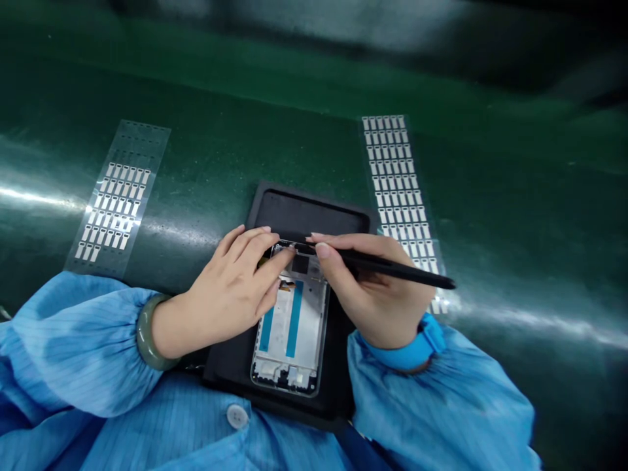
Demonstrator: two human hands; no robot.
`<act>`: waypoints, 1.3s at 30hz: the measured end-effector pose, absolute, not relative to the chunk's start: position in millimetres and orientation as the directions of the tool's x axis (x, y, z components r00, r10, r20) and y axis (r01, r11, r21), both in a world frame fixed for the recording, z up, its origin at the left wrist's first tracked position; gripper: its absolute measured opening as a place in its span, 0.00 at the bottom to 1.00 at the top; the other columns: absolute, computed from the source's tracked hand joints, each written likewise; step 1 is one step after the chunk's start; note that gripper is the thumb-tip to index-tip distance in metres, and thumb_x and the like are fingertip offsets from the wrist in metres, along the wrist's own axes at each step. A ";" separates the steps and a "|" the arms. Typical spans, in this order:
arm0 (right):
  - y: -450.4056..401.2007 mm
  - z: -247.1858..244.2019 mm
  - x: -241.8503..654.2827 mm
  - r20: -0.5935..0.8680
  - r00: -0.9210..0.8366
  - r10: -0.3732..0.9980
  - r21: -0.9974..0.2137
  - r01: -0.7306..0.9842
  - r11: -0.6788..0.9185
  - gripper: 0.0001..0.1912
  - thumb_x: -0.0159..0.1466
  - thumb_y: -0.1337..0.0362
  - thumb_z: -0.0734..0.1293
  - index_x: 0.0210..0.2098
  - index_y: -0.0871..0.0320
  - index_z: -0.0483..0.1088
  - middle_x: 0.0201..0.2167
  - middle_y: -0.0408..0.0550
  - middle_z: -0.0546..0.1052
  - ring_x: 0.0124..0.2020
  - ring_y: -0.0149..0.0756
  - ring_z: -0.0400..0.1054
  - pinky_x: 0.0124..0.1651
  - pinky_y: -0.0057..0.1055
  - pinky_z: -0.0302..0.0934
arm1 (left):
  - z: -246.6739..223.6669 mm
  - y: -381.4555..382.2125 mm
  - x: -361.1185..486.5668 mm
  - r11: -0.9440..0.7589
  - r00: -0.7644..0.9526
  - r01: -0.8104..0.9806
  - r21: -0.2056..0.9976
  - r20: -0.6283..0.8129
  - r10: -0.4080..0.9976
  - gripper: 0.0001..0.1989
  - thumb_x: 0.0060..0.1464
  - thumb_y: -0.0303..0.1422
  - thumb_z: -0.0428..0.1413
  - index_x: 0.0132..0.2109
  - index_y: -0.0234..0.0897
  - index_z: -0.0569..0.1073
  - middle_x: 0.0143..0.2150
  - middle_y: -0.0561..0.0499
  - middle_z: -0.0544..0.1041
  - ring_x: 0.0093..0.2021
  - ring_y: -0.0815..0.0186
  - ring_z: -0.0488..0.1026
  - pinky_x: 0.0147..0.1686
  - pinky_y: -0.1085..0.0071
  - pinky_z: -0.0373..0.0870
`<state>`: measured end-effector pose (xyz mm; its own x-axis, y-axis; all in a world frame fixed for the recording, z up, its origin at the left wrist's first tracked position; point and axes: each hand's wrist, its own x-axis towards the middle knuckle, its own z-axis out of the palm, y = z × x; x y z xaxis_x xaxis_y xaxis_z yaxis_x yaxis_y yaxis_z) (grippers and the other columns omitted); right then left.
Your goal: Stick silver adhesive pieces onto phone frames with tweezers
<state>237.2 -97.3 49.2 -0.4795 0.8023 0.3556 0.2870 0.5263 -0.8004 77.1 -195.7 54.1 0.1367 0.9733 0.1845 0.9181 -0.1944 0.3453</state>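
Note:
A phone frame [307, 320] with two teal strips lies in a black tray [314, 212]. Over its upper left part rests my left hand [235, 284], palm down with the fingers spread, the index fingertip and thumb at the frame's top edge. My right hand [380, 288] is closed in a pinch round a black pen-like tool [397, 266], at the frame's upper right. The tool's tip points left toward the top edge of the frame, close to my left fingertips. What lies right under the fingertips is too small to tell.
On the green table [235, 150], a clear sheet of small white labels [115, 203] lies at the left. A longer sheet of similar labels [397, 176] lies at the right, partly behind my right hand.

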 end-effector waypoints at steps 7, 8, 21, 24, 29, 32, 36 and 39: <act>-95.0 50.2 235.7 0.349 -0.511 0.785 -0.808 0.260 0.528 0.08 0.59 0.69 0.69 0.39 0.53 0.71 0.36 0.44 0.78 0.37 0.37 0.74 0.40 0.34 0.72 | 53.5 -195.5 77.0 -0.196 0.139 0.923 0.332 0.190 0.972 0.20 0.59 0.31 0.47 0.57 0.32 0.64 0.53 0.39 0.66 0.57 0.54 0.61 0.57 0.51 0.60; -94.6 50.5 235.6 0.350 -0.513 0.783 -0.805 0.262 0.532 0.09 0.59 0.69 0.69 0.38 0.53 0.71 0.36 0.43 0.78 0.37 0.36 0.74 0.40 0.33 0.72 | 53.5 -195.5 77.0 -0.197 0.140 0.924 0.328 0.190 0.972 0.20 0.59 0.31 0.47 0.57 0.32 0.64 0.53 0.39 0.66 0.57 0.54 0.61 0.57 0.52 0.59; -95.3 48.8 237.4 0.341 -0.525 0.780 -0.796 0.280 0.537 0.09 0.59 0.67 0.69 0.40 0.52 0.71 0.36 0.44 0.78 0.37 0.37 0.74 0.39 0.34 0.73 | 53.0 -195.4 77.0 -0.193 0.129 0.915 0.353 0.196 0.972 0.20 0.58 0.30 0.47 0.57 0.32 0.64 0.53 0.39 0.66 0.57 0.53 0.61 0.57 0.51 0.60; -95.7 48.7 236.3 0.360 -0.516 0.777 -0.781 0.290 0.554 0.09 0.59 0.68 0.69 0.39 0.51 0.71 0.36 0.43 0.78 0.36 0.36 0.74 0.38 0.33 0.72 | 52.8 -195.5 77.0 -0.193 0.133 0.922 0.335 0.193 0.972 0.20 0.59 0.30 0.47 0.57 0.32 0.64 0.53 0.39 0.66 0.57 0.54 0.61 0.57 0.52 0.59; -94.9 53.0 233.8 0.381 -0.521 0.764 -0.760 0.293 0.580 0.09 0.58 0.70 0.68 0.38 0.52 0.70 0.35 0.41 0.77 0.36 0.34 0.74 0.37 0.30 0.71 | 52.8 -195.4 76.7 -0.193 0.135 0.920 0.341 0.187 0.973 0.20 0.59 0.30 0.47 0.57 0.32 0.64 0.53 0.39 0.66 0.57 0.54 0.61 0.57 0.52 0.59; -95.3 61.7 229.9 0.387 -0.549 0.741 -0.711 0.333 0.619 0.08 0.59 0.70 0.68 0.37 0.53 0.70 0.33 0.41 0.77 0.34 0.33 0.73 0.37 0.28 0.70 | 53.2 -195.4 76.6 -0.190 0.131 0.919 0.347 0.187 0.974 0.19 0.58 0.30 0.47 0.57 0.32 0.65 0.53 0.39 0.66 0.57 0.53 0.61 0.57 0.51 0.60; -98.1 73.3 223.0 0.365 -0.575 0.732 -0.635 0.421 0.647 0.05 0.60 0.70 0.66 0.34 0.52 0.69 0.31 0.40 0.75 0.32 0.33 0.72 0.36 0.28 0.68 | 54.1 -195.5 76.7 -0.194 0.136 0.921 0.338 0.186 0.973 0.19 0.59 0.30 0.47 0.56 0.32 0.66 0.53 0.39 0.66 0.57 0.53 0.61 0.57 0.51 0.60; -99.6 72.9 221.7 0.359 -0.548 0.756 -0.620 0.465 0.632 0.04 0.60 0.69 0.66 0.32 0.54 0.69 0.29 0.41 0.75 0.30 0.33 0.72 0.32 0.27 0.67 | 54.3 -195.5 76.6 -0.196 0.139 0.923 0.332 0.185 0.973 0.19 0.58 0.30 0.47 0.56 0.31 0.66 0.53 0.39 0.66 0.57 0.54 0.61 0.57 0.53 0.60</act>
